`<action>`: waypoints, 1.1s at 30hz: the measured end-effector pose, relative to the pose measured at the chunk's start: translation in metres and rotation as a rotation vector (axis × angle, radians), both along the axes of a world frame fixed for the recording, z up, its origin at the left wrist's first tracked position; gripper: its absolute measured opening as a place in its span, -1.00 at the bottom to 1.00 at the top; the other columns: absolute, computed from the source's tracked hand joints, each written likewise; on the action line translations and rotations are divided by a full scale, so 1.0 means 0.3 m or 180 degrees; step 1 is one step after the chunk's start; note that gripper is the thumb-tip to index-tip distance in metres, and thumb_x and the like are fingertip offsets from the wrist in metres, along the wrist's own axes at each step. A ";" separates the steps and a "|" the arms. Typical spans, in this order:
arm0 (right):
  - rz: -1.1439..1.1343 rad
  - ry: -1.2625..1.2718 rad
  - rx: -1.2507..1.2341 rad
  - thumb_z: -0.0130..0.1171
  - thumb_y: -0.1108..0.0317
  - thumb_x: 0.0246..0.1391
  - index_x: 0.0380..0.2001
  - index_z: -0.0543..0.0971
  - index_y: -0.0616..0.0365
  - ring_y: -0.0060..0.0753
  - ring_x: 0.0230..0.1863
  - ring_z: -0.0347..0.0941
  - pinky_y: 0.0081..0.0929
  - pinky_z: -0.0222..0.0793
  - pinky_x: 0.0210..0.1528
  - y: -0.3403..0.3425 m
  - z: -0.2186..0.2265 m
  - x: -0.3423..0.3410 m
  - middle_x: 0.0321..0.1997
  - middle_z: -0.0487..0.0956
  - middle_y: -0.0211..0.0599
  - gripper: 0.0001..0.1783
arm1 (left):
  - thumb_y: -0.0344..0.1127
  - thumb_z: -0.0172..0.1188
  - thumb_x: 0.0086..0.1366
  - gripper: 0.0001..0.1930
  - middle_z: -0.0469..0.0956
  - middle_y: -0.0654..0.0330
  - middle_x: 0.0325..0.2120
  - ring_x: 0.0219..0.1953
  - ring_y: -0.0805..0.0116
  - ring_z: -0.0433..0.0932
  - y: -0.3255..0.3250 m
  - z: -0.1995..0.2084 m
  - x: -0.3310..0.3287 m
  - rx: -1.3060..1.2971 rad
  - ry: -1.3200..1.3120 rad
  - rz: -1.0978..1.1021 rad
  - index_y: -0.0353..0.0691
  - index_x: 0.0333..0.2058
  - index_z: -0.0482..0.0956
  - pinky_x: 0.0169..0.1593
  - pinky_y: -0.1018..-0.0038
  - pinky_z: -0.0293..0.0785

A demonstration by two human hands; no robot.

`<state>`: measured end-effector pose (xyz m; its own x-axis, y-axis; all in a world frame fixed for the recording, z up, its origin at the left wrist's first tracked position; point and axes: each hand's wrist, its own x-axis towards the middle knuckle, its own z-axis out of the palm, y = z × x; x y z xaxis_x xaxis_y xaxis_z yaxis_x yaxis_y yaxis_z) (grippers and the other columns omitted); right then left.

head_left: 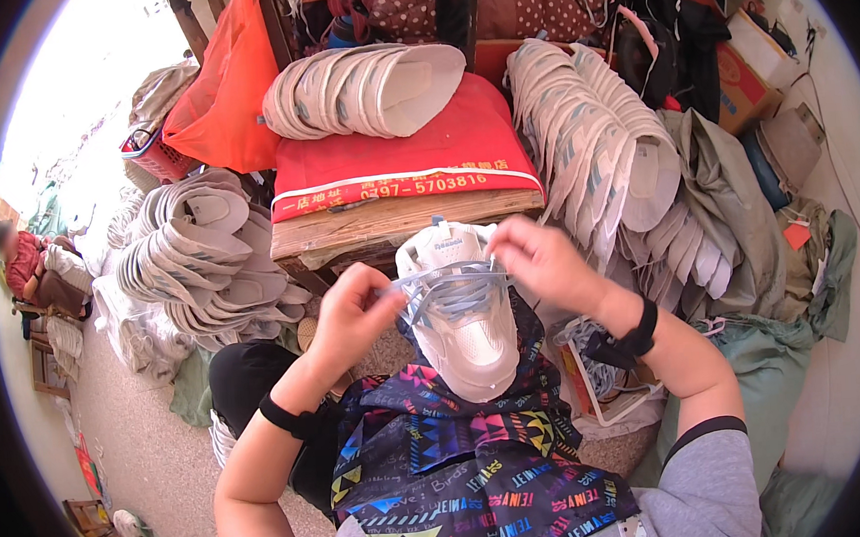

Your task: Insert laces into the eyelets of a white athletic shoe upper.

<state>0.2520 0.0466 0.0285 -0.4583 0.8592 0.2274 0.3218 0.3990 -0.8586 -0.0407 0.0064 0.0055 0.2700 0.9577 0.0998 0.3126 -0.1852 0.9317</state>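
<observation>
A white shoe upper (pixel 473 349) lies over my lap, toe toward me and tongue away, against the dark patterned apron (pixel 471 490). Blue-grey shoelace (pixel 456 294) crosses its front in several rows. To the left of the upper, my left hand (pixel 362 309) is closed, thumb and fingers pinching a stretch of lace. My right hand (pixel 536 258) pinches at the upper's right eyelet edge, where a lace seems to pass between the fingertips. Its exact grip is partly hidden by the fingers.
Ahead stands a wooden table (pixel 399 226) under a red cloth (pixel 376 169), bearing nested shoe uppers (pixel 362 89). More uppers are piled left (pixel 196 252) and right (pixel 588 134). A tray of laces (pixel 601 371) sits by my right side. A person (pixel 36 265) sits far left.
</observation>
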 end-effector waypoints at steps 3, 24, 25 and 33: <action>0.0249 -0.1171 0.1519 0.20 0.36 0.04 -0.28 0.46 0.16 -0.04 -0.29 0.46 -0.26 0.41 -0.19 -0.066 -0.003 -0.039 -0.38 0.46 -0.17 -0.80 | -0.42 0.38 0.06 -0.76 0.37 0.22 -0.34 -0.38 0.43 0.43 -0.042 0.006 0.024 0.0543 0.0999 -0.0337 -0.26 -0.28 0.56 -0.31 0.52 0.43; 0.0119 -0.0152 -0.1714 0.15 0.32 0.17 -0.28 0.60 0.23 -0.73 -0.54 0.28 -0.69 0.26 -0.41 0.027 0.033 0.035 -0.58 0.39 -0.67 -0.81 | -0.58 0.18 0.26 -0.83 0.35 0.47 -0.50 -0.45 0.73 0.27 -0.059 -0.040 0.034 -0.0735 -0.1583 0.0974 -0.29 -0.18 0.49 -0.36 0.73 0.23; -0.0137 0.0203 -0.2158 0.12 0.35 0.18 -0.26 0.60 0.22 -0.73 -0.54 0.27 -0.73 0.26 -0.41 0.030 0.035 0.044 -0.55 0.41 -0.64 -0.83 | -0.56 0.18 0.26 -0.78 0.37 0.45 -0.48 -0.43 0.72 0.31 -0.059 -0.020 0.033 -0.0952 -0.1893 0.0897 -0.29 -0.11 0.48 -0.33 0.74 0.25; -0.0750 0.2304 -0.2062 -0.01 0.55 0.17 0.00 0.50 0.27 -0.73 -0.44 0.40 -0.77 0.38 -0.34 0.066 0.089 0.181 -0.28 0.57 -0.31 -0.68 | -0.33 0.01 0.45 -0.77 0.42 0.32 -0.46 -0.49 0.56 0.34 -0.016 0.046 -0.071 -0.1131 -0.2885 0.0747 -0.35 -0.05 0.46 -0.38 0.63 0.29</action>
<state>0.3064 0.0664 0.0554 -0.1965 0.9674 -0.1601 -0.3542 -0.2223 -0.9084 -0.0620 0.0016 0.0191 0.0340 0.9912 -0.1280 -0.5501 0.1255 0.8256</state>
